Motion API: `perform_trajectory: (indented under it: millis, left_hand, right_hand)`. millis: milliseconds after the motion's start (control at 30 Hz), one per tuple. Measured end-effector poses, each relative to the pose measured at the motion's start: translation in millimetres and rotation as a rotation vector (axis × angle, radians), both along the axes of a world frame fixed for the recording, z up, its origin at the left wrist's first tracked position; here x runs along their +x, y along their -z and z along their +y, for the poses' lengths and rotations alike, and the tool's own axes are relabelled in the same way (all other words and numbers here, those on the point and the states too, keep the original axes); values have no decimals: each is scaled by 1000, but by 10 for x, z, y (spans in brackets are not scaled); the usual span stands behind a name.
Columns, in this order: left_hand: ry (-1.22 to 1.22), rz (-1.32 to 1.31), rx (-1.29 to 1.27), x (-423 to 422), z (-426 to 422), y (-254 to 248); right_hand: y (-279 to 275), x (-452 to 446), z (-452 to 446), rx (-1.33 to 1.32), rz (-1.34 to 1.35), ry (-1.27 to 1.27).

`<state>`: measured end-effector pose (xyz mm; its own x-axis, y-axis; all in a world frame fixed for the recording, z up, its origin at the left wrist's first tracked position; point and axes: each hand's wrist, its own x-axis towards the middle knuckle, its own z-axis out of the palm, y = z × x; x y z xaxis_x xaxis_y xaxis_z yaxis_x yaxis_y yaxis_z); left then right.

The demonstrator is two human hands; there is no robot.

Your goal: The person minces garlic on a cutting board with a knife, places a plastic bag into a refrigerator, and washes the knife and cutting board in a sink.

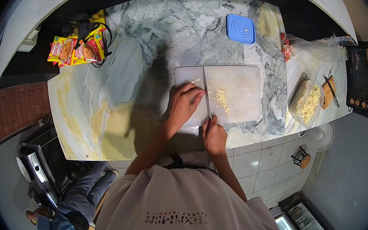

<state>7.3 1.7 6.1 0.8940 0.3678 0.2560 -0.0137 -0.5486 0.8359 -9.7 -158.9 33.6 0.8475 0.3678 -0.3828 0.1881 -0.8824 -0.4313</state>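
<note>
My right hand [214, 137] is wrapped around the handle of a kitchen knife [206, 90]. The long blade lies across a white cutting board [247, 92], its tip toward the far edge. Close against the left side of the blade, my left hand [183, 107] has its fingers bunched on the board. What they press on is mostly hidden; a small pale piece [196, 81] shows just beyond the fingertips. Right of the blade lies a scatter of chopped pale bits [221, 98].
A blue lid [241, 29] lies behind the board. Rightward are a plastic container of pale pieces [306, 103], a small wooden board [328, 92] with a knife, and a toaster oven [360, 79]. Yellow food packets [78, 52] sit far left. Another person [83, 198] is at lower left.
</note>
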Motion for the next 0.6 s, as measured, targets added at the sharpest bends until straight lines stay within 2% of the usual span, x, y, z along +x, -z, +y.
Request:
perform_trajectory:
  millis: [600]
  left_hand:
    - [18, 31, 28, -18, -2, 10]
  right_hand:
    - [0, 0, -31, 91, 17, 75]
